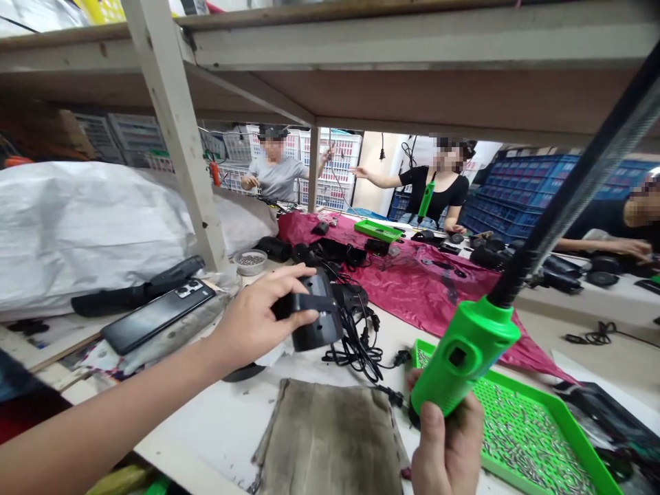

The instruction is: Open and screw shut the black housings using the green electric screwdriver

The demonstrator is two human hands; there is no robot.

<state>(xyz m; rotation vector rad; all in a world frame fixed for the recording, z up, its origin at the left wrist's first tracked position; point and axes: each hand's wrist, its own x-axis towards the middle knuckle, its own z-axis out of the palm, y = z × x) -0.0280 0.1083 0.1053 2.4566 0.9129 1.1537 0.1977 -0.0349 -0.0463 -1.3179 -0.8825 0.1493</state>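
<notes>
My left hand (262,309) grips a black plastic housing (317,316) from its left side, with the thumb over the near face. The housing is held above the bench, in front of a bundle of black power cords (364,347); whether a cord joins it I cannot tell. Wrapped around a green electric screwdriver (461,361) is my right hand (448,440). A black cable runs up from the tool, and its lower tip is hidden. Below and between my hands lies a worn, brownish-grey cloth pad (333,436). A green tray of small screws (536,426) sits beside my right hand.
A shelf beam (412,45) spans overhead, and a slanted white post (178,130) stands at left. A phone (159,313) and a tub of screws (251,261) lie left. Red cloth (402,275) covers the middle bench. Several people work across it.
</notes>
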